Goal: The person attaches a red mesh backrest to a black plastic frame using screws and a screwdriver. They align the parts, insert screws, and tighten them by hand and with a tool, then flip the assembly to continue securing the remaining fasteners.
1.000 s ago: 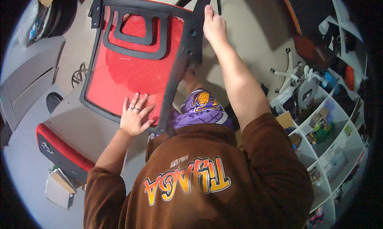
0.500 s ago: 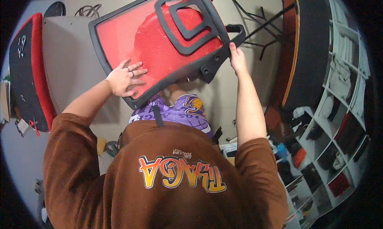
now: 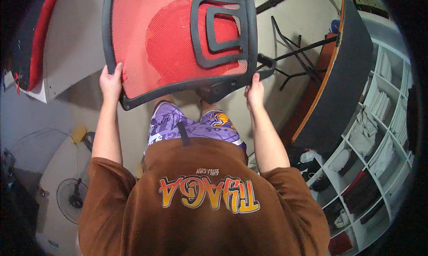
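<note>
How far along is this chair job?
Done: the red mesh chair back is off the floor, gripped at its black frame by the left hand and right hand. In hand: carrying it. Left: it is joined to nothing; a red seat piece lies apart at the left, on the floor.

Left hand [image 3: 111,83] now at chair back [image 3: 178,37] edge

left hand [image 3: 111,83], right hand [image 3: 255,92], both gripping (arms outstretched)
</note>
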Available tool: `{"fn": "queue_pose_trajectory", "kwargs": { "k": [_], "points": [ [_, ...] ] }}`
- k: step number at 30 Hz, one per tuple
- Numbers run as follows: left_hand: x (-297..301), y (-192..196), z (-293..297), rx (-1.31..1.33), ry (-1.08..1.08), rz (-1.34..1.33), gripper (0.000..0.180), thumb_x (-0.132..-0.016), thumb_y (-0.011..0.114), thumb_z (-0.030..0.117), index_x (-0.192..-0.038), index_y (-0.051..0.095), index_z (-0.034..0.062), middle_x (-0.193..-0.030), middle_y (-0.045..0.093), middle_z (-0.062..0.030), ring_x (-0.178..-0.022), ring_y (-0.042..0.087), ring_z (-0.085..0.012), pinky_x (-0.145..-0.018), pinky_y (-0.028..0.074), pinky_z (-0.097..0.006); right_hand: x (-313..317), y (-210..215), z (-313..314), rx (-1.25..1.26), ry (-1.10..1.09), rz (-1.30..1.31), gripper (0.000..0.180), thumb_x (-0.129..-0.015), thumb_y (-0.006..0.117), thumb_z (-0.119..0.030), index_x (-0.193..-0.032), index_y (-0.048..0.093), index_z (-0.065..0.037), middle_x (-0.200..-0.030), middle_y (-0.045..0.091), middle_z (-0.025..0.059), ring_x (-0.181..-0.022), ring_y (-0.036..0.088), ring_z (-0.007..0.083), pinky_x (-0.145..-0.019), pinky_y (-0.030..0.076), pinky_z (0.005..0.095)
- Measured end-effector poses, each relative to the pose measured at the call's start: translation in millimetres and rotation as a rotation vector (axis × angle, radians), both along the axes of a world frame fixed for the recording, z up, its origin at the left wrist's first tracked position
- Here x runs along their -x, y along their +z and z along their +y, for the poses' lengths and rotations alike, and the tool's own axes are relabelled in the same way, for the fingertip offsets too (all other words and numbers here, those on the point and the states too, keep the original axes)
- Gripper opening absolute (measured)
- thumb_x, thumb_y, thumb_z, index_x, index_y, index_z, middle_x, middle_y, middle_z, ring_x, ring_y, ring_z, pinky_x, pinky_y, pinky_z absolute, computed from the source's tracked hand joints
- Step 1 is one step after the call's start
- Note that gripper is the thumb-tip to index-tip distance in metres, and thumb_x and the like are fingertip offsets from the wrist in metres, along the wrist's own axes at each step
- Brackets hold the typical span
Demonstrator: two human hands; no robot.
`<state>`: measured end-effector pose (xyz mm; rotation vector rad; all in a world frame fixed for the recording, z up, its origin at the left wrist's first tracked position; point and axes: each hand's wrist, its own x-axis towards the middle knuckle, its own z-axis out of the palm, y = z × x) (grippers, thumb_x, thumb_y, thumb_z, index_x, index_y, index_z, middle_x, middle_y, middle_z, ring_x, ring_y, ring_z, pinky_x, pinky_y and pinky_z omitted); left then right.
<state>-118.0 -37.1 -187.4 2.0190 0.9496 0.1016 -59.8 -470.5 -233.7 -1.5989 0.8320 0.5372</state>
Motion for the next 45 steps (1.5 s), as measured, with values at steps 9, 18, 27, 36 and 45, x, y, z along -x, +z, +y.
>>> {"fn": "queue_pose_trajectory", "kwargs": {
  "k": [9,18,27,36,45],
  "points": [
    [-11.6,-20.1,67.4,-0.190,-0.171,0.119,0.046,-0.076,0.066,0.046,-0.098,0.063,0.0052,-0.076,0.066,-0.0110,-0.072,0.063,-0.0236,-0.069,0.047,-0.034,81.7,-18.3,39.8,-0.197,0.075,0.090,0.041,-0.087,0.048,-0.056,-0.083,0.042,-0.015,-0.058,0.034,-0.0062,-0.045,0.033,0.0064,-0.039,0.028,0.0222],
    [7.2,-9.0,-14.0,-0.944,-0.289,-0.506,0.024,-0.081,0.062,0.025,-0.097,0.059,0.0078,-0.088,0.061,-0.0122,-0.080,0.059,-0.0290,-0.071,0.046,-0.038,81.2,-4.5,79.4,-0.212,-0.294,0.061,0.044,-0.090,0.038,-0.059,-0.090,0.043,-0.015,-0.058,0.031,-0.0058,-0.044,0.031,0.0063,-0.037,0.027,0.0213],
    [113.1,-62.2,-243.5,1.495,0.350,0.367,0.050,-0.089,0.049,0.048,-0.119,0.049,0.0074,-0.109,0.057,-0.0049,-0.103,0.052,-0.0187,-0.087,0.041,-0.039,78.2,-18.1,93.4,-0.214,-0.490,0.091,0.057,-0.083,0.037,-0.070,-0.078,0.043,-0.013,-0.056,0.028,-0.0044,-0.045,0.025,0.0100,-0.040,0.022,0.0242],
    [54.9,-105.8,-259.6,1.605,0.841,-0.398,0.038,-0.084,0.065,0.027,-0.115,0.052,0.0108,-0.113,0.056,-0.0039,-0.108,0.050,-0.0204,-0.094,0.037,-0.043,81.7,3.2,82.9,-0.261,-0.235,0.385,0.061,-0.087,0.031,-0.067,-0.080,0.047,-0.008,-0.056,0.033,-0.0034,-0.048,0.030,0.0115,-0.044,0.025,0.0261],
    [48.0,-115.1,-290.9,1.540,1.039,-0.744,0.030,-0.084,0.065,0.019,-0.110,0.055,0.0089,-0.104,0.060,-0.0032,-0.100,0.056,-0.0209,-0.088,0.045,-0.041,11.1,82.8,49.8,-0.190,1.000,0.417,0.018,-0.081,0.047,-0.011,-0.094,0.058,-0.006,-0.075,0.049,-0.0008,-0.058,0.042,0.0086,-0.047,0.034,0.0215]
  ]
}}
